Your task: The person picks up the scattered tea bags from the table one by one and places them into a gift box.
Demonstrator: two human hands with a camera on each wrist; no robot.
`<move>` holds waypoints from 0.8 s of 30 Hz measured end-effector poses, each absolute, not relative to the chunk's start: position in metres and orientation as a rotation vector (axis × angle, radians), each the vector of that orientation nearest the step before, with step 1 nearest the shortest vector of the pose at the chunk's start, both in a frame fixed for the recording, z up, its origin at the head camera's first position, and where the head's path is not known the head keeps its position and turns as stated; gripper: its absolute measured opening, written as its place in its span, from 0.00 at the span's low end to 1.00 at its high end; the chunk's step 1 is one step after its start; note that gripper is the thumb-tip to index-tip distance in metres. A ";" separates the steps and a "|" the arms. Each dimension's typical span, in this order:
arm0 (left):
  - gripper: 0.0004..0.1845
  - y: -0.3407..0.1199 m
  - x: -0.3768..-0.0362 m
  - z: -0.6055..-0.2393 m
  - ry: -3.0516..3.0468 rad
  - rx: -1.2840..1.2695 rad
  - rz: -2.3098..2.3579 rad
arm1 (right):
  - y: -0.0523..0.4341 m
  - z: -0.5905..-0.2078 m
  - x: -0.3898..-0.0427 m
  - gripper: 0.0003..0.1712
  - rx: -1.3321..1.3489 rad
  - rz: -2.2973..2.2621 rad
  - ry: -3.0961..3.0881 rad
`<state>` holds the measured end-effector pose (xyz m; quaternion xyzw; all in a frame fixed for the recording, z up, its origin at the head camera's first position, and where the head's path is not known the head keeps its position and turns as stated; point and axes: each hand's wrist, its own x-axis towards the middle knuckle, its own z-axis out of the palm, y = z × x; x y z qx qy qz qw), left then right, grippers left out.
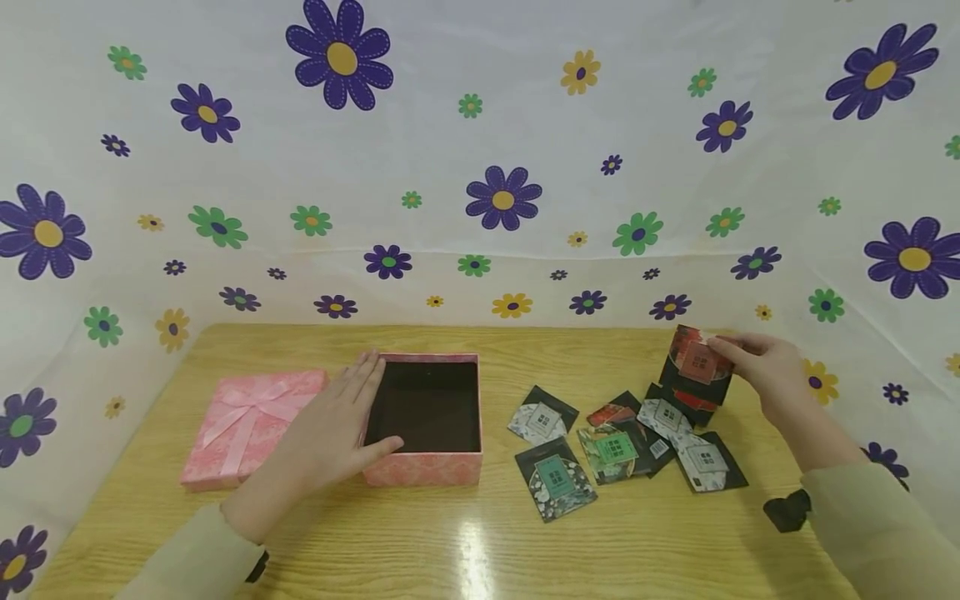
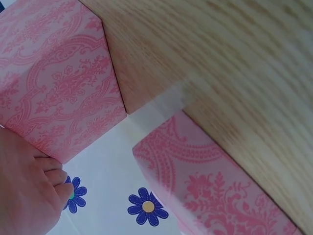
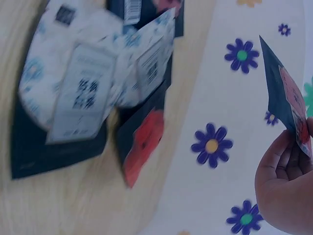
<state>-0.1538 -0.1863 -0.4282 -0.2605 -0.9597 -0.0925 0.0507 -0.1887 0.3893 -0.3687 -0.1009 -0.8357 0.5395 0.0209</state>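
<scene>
A pink patterned box (image 1: 422, 470), uncovered and dark inside, stands left of centre. My left hand (image 1: 324, 429) rests along its left rim with straight fingers, the thumb spread over the front corner. At the right, my right hand (image 1: 776, 387) pinches a flat black-and-red sachet (image 1: 697, 364) by its upper edge and holds it upright above the pile. In the right wrist view that sachet (image 3: 286, 90) appears edge-on between fingers and thumb. Below it lie sachets with white floral labels (image 1: 705, 461), a green-labelled one (image 1: 611, 450) and a red one (image 3: 145, 144).
The pink lid (image 1: 281, 429) with a ribbon bow lies left of the box, partly behind my left forearm. Two more sachets, one white-labelled (image 1: 542, 417) and one teal-labelled (image 1: 557, 482), lie between box and pile. A flower-printed white cloth (image 1: 420, 150) hangs round the wooden table (image 1: 420, 546).
</scene>
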 end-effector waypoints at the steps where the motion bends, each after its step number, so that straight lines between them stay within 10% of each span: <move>1: 0.58 -0.186 -0.154 -0.428 -2.920 -0.797 -0.273 | 0.383 -0.367 -0.191 0.14 -0.281 1.672 -2.591; 5: 0.61 -0.187 -0.154 -0.427 -2.912 -0.817 -0.226 | 0.356 -0.361 -0.197 0.08 -0.179 1.613 -2.658; 10: 0.64 -0.188 -0.155 -0.426 -2.902 -0.845 -0.184 | 0.317 -0.351 -0.204 0.37 -0.193 1.484 -2.845; 24: 0.65 -0.188 -0.157 -0.426 -2.909 -0.844 -0.169 | 0.218 -0.341 -0.217 0.23 0.111 1.734 -2.718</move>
